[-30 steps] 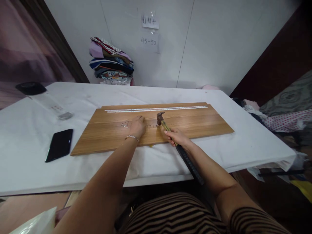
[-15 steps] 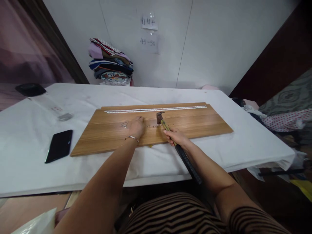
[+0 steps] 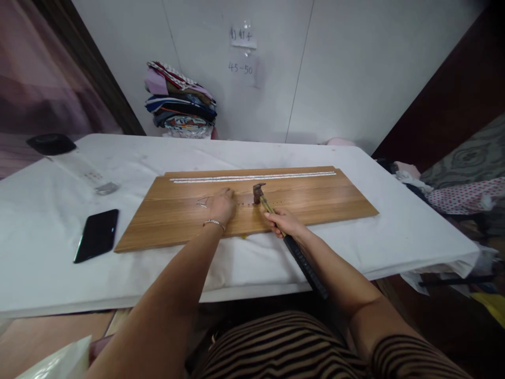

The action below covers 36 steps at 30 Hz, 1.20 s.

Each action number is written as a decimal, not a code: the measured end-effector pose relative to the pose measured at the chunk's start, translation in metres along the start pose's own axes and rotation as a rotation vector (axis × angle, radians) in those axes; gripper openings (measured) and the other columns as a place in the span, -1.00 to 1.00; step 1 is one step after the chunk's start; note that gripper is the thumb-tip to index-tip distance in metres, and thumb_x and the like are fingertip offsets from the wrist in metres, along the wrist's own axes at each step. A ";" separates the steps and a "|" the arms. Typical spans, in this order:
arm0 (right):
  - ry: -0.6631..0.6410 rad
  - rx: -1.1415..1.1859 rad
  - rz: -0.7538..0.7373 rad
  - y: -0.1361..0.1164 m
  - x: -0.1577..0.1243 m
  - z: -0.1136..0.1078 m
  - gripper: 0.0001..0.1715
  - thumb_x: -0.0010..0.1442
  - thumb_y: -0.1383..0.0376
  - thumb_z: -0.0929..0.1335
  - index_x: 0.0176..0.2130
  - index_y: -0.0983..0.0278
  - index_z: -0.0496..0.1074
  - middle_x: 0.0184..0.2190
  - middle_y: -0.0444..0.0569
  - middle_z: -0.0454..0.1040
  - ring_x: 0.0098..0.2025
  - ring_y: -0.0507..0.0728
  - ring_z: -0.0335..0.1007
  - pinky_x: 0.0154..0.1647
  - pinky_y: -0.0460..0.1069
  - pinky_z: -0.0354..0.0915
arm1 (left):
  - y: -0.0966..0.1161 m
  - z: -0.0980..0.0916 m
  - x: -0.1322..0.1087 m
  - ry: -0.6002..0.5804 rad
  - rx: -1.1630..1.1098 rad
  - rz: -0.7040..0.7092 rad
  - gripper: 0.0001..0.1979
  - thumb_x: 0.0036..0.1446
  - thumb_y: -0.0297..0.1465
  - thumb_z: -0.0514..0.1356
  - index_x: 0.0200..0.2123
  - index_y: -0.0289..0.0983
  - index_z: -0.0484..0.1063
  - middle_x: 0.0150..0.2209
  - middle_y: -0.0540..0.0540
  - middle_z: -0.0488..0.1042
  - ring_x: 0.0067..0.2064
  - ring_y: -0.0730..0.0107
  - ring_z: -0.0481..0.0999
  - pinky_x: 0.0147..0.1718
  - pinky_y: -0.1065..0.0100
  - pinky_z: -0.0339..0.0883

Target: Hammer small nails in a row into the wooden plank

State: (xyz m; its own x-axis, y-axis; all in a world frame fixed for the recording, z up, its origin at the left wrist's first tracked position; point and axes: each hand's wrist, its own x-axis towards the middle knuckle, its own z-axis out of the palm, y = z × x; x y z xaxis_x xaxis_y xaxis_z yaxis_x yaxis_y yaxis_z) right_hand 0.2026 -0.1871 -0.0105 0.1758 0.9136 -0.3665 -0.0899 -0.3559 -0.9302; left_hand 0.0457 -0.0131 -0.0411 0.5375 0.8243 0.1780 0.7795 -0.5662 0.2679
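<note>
A long wooden board lies on the white table. My right hand is closed round a hammer high on its handle; the hammer head rests low over a row of small nails in the board. My left hand, with a bracelet at the wrist, sits on the board just left of the hammer head, fingers curled; what they hold is hidden. A few loose nails lie to the left of that hand.
A white strip runs along the board's far edge. A black phone lies on the table at left, with a clear container with a black lid behind it. Folded fabrics are stacked against the wall.
Almost nothing differs; the hammer head shifts only slightly over the nail row, and both hands stay in place.
</note>
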 end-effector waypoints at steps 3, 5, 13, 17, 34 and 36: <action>0.000 -0.001 -0.001 0.000 -0.002 0.000 -0.53 0.10 0.01 0.47 -0.46 0.20 0.19 -0.65 -0.29 0.21 -0.71 -0.09 0.05 -0.77 -0.17 -0.02 | 0.000 0.001 0.000 0.011 -0.008 -0.002 -0.56 0.22 -0.55 -0.01 0.05 -0.37 0.55 0.18 -0.36 0.51 0.23 0.03 0.47 0.22 0.08 0.34; 0.011 0.005 -0.011 -0.002 -0.004 0.000 -0.55 0.08 0.02 0.47 -0.43 0.20 0.22 -0.65 -0.30 0.21 -0.71 -0.09 0.05 -0.77 -0.17 -0.03 | 0.000 0.001 -0.001 0.013 -0.009 0.002 -0.57 0.22 -0.55 -0.02 0.04 -0.36 0.55 0.18 -0.35 0.51 0.22 0.05 0.47 0.22 0.10 0.34; -0.008 -0.037 0.005 -0.002 -0.004 0.000 -0.56 0.14 0.03 0.43 -0.48 0.20 0.19 -0.70 -0.29 0.17 -0.72 -0.09 0.03 -0.77 -0.17 -0.01 | 0.002 -0.002 -0.001 -0.006 -0.008 -0.010 -0.57 0.20 -0.56 -0.01 0.03 -0.37 0.54 0.20 -0.35 0.49 0.24 0.05 0.45 0.23 0.13 0.31; 0.014 -0.026 -0.021 -0.002 -0.004 0.000 -0.53 0.12 0.00 0.45 -0.47 0.20 0.19 -0.69 -0.30 0.18 -0.71 -0.09 0.04 -0.76 -0.18 -0.01 | 0.001 -0.002 -0.002 -0.011 -0.011 -0.008 -0.57 0.20 -0.55 0.00 0.04 -0.37 0.53 0.21 -0.35 0.48 0.24 0.04 0.45 0.23 0.12 0.31; -0.001 0.008 -0.016 -0.001 -0.001 0.002 -0.55 0.06 0.01 0.47 -0.44 0.20 0.22 -0.64 -0.31 0.21 -0.71 -0.10 0.06 -0.76 -0.17 -0.01 | 0.002 -0.001 -0.002 -0.019 0.016 -0.011 -0.54 0.22 -0.56 -0.04 0.07 -0.38 0.52 0.22 -0.36 0.48 0.26 0.08 0.44 0.24 0.17 0.28; -0.020 -0.013 -0.008 -0.001 -0.001 0.001 -0.53 0.09 0.00 0.46 -0.47 0.20 0.19 -0.67 -0.30 0.18 -0.70 -0.09 0.05 -0.75 -0.16 0.00 | 0.001 -0.001 -0.002 -0.016 0.013 -0.010 -0.55 0.22 -0.55 -0.02 0.07 -0.38 0.52 0.21 -0.35 0.48 0.25 0.07 0.44 0.24 0.17 0.28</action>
State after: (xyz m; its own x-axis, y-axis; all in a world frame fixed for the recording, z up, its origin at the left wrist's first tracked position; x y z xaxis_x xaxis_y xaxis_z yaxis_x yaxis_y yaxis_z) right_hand 0.2017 -0.1879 -0.0093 0.1566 0.9202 -0.3587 -0.0756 -0.3510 -0.9333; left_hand 0.0456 -0.0153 -0.0401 0.5349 0.8295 0.1606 0.7888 -0.5584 0.2568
